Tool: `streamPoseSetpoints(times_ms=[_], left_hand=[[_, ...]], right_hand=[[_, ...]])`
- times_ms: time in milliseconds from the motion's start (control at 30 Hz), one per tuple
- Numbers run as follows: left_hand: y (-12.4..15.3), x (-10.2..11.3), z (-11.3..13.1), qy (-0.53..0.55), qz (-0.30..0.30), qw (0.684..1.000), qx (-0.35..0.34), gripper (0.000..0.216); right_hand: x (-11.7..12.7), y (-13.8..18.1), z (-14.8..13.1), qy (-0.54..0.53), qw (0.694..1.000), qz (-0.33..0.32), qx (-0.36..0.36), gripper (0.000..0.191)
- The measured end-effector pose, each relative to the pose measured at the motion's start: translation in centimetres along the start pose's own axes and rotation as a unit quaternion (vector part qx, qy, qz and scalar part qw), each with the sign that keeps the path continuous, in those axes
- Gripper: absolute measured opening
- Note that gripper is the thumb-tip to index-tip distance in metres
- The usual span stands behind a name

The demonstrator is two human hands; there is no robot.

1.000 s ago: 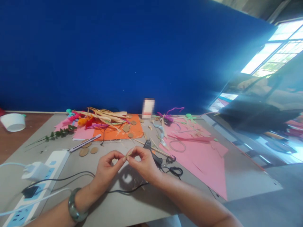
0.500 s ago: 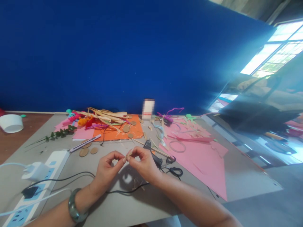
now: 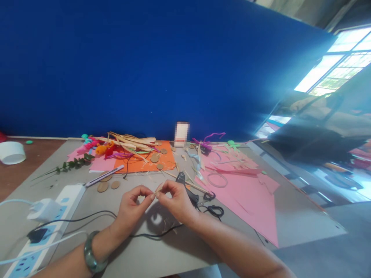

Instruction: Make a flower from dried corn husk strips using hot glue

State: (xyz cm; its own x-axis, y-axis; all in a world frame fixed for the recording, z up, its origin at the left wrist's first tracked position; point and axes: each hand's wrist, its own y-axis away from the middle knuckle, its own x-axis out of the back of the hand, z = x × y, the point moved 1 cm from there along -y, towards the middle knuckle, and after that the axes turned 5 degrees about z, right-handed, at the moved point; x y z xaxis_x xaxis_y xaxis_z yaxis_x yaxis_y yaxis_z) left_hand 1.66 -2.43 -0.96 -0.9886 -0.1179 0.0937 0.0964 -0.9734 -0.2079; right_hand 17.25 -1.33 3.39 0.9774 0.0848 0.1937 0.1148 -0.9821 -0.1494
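Note:
My left hand [image 3: 134, 204] and my right hand [image 3: 177, 201] meet fingertip to fingertip over the middle of the table, both closed in a pinch. Between them is a tiny tan piece [image 3: 157, 190], mostly covered by the fingers; its kind cannot be made out. Just beyond my right hand lie a black glue gun [image 3: 191, 194], partly hidden, and scissors with black handles [image 3: 216, 210]. Round wooden slices [image 3: 102, 187] rest on the table farther left. Pale shreds [image 3: 171, 226] lie below the hands.
On the left stands a white power strip [image 3: 75, 193] with plugs and cables. A black cord [image 3: 153, 234] crosses under my hands. Pink paper [image 3: 249, 208] covers the right side. Orange paper [image 3: 136, 164], raffia strips [image 3: 133, 139] and a leafy sprig [image 3: 68, 165] lie at the back.
Almost nothing differs. Both hands keep their pinch in the same place, and the view has shifted very slightly.

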Motion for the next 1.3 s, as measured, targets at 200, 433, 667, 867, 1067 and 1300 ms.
streamPoseSetpoints(times_ms=[200,433,667,867,1067,1300], left_hand=[[-0.02,0.03,0.09,0.002,-0.001,1.0,0.014,0.017],[-0.04,0.07,0.01,0.005,-0.006,1.0,0.016,0.017],[-0.06,-0.01,-0.06,0.005,-0.007,1.0,0.023,0.018],[-0.19,-0.05,0.12,0.044,-0.034,0.996,0.076,0.02],[-0.28,-0.1,0.16,0.035,-0.066,0.994,0.079,0.022],[-0.42,-0.13,0.2,0.027,-0.066,0.996,0.058,0.024]], right_hand=[[0.1,0.03,-0.24,-0.013,1.0,-0.005,0.005,0.004],[0.01,-0.06,0.03,0.003,1.0,-0.008,0.003,0.004],[0.03,-0.08,-0.11,0.001,1.0,-0.008,-0.012,0.006],[0.12,-0.21,0.24,0.002,1.0,-0.008,-0.004,0.006],[0.16,-0.23,0.39,0.007,1.0,-0.018,-0.007,0.005],[0.16,-0.25,0.46,0.008,1.0,-0.024,-0.003,0.005]])
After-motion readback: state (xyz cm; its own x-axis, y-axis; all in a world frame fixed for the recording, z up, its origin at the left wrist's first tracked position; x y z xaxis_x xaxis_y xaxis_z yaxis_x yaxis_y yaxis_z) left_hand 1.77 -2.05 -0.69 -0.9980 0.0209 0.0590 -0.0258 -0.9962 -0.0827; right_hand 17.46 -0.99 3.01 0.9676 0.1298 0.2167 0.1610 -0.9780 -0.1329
